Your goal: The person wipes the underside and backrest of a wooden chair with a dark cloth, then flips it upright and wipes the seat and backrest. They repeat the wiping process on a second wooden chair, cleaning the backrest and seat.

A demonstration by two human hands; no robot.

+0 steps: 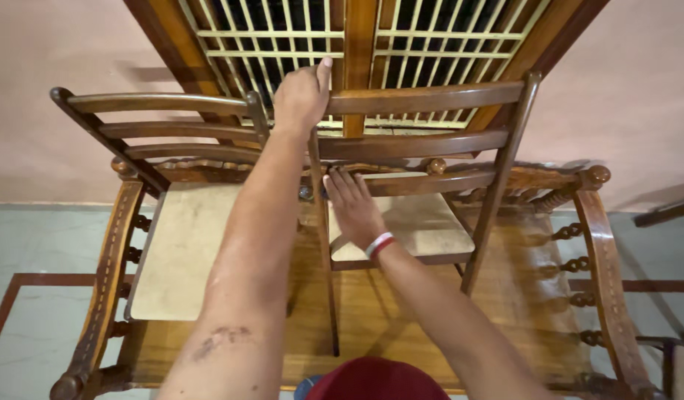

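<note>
Two wooden chairs stand side by side on a low wooden bench, their backs towards the wall. My left hand grips the top corner of the right chair's backrest, thumb raised. My right hand, with a red and white band at the wrist, lies flat on the right chair's pale seat by the left back post, fingers reaching a small dark object at the lower slat that is too hidden to identify. The left chair stands untouched beside my left forearm.
A wooden window with a yellow metal grille is set in the pink wall behind the chairs. The bench has carved arms with turned spindles. Tiled floor with a dark border lies at left. A dark wooden edge juts in at right.
</note>
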